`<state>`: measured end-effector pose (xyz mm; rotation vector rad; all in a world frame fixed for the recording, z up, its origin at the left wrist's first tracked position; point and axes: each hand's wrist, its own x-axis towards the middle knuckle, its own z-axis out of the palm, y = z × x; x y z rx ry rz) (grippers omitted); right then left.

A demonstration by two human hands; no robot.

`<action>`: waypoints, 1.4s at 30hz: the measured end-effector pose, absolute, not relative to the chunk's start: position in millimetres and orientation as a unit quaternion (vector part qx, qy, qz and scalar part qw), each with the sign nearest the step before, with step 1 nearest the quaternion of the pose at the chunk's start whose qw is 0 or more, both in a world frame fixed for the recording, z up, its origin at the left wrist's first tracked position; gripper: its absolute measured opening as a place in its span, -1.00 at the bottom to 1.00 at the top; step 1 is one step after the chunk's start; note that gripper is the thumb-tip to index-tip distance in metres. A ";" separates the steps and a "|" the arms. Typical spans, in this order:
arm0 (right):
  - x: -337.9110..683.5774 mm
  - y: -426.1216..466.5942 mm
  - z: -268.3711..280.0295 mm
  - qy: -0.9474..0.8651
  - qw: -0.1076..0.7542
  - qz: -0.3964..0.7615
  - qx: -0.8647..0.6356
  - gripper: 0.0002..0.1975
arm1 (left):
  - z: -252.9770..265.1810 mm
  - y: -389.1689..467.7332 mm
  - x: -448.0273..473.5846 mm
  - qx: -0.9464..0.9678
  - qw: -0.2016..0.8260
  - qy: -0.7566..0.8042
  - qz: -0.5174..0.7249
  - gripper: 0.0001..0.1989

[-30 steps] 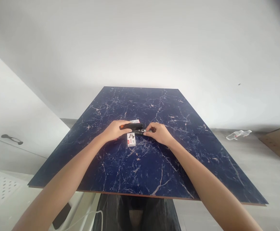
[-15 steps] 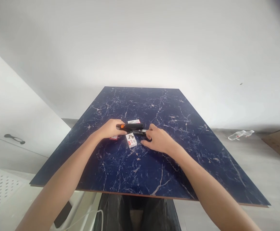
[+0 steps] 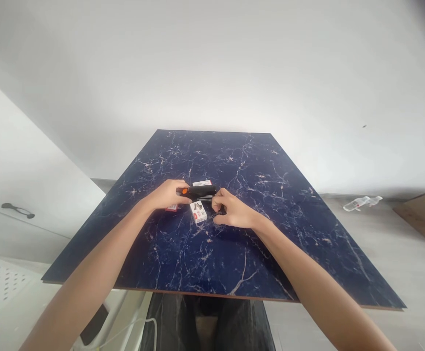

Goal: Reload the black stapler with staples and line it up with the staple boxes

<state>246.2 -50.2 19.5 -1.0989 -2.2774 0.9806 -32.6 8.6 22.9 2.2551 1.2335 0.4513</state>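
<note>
The person's left hand (image 3: 167,194) and right hand (image 3: 237,210) are both bare and slender, each tapering into a narrow wrist. The left forearm (image 3: 95,265) and right forearm (image 3: 307,263) are uncovered too, smooth in outline, slim near the hands and steadily broader toward the lower corners, where the edge of the view cuts them off. Dark trousers (image 3: 170,321) show at the bottom middle, black to charcoal with paler, washed-looking streaks; their finer detail is blurred.
</note>
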 end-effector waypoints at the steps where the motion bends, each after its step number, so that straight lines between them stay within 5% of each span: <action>1: 245.4 -49.3 19.8 -0.819 0.212 0.355 -0.396 -0.81 | 22.3 9.3 -32.9 0.834 0.264 0.455 0.168 -0.69; 10: 254.1 -32.5 6.4 -0.766 0.285 0.286 -0.501 -0.83 | 23.2 -7.1 -10.2 0.866 0.185 0.434 0.164 -0.65; 14: 262.4 -27.1 -0.4 -0.723 0.307 0.326 -0.525 -0.76 | 29.9 -17.9 -2.2 0.877 0.248 0.382 0.150 -0.59; 18: 259.7 -29.7 0.0 -0.718 0.311 0.344 -0.519 -0.71 | 32.2 -30.3 5.8 0.867 0.334 0.353 0.112 -0.23; 23: 255.4 -35.1 6.5 -0.721 0.316 0.342 -0.513 -0.69 | 24.3 -52.7 22.7 0.892 0.227 0.369 0.132 0.13; 32: 257.2 -35.9 9.5 -0.727 0.305 0.355 -0.503 -0.69 | 36.4 -60.8 23.1 0.924 0.208 0.282 0.151 -0.52; 42: 257.7 -36.5 12.3 -0.724 0.288 0.358 -0.514 -0.68 | 11.8 -102.3 61.3 0.932 0.311 0.116 0.141 -0.48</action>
